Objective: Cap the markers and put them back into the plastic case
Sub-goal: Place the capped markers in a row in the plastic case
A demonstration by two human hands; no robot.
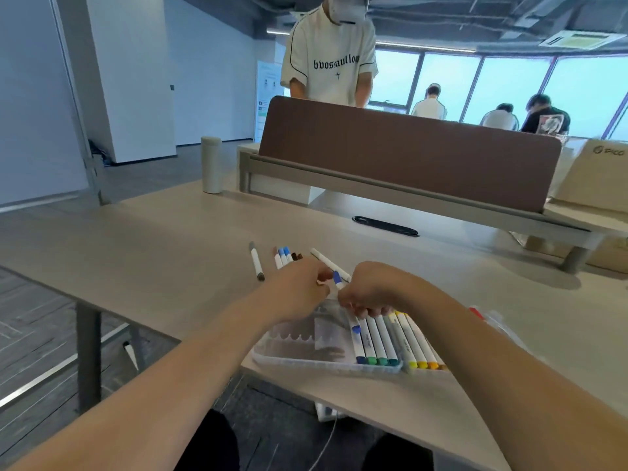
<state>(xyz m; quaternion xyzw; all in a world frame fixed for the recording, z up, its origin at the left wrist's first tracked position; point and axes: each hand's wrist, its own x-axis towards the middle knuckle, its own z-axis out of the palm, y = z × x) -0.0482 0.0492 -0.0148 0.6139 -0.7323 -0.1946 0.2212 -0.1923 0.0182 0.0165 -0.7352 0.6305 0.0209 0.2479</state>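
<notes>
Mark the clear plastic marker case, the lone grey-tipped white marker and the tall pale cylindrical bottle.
Clear plastic marker case (292,350): head view, bare floor left of the markers.
Lone grey-tipped white marker (256,262): head view, middle of barrel.
Tall pale cylindrical bottle (211,168): head view, middle of body.

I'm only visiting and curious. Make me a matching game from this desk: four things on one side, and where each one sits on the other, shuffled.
Things
1. grey-capped marker
2. white tumbler
3. green-capped markers
4. blue-capped marker

Places
A. gripped by the right hand
B. lined up in the plastic case
C. lying alone, left of the loose bunch
D. standing at the table's far edge

Pairs: 1-C, 2-D, 3-B, 4-A
</notes>
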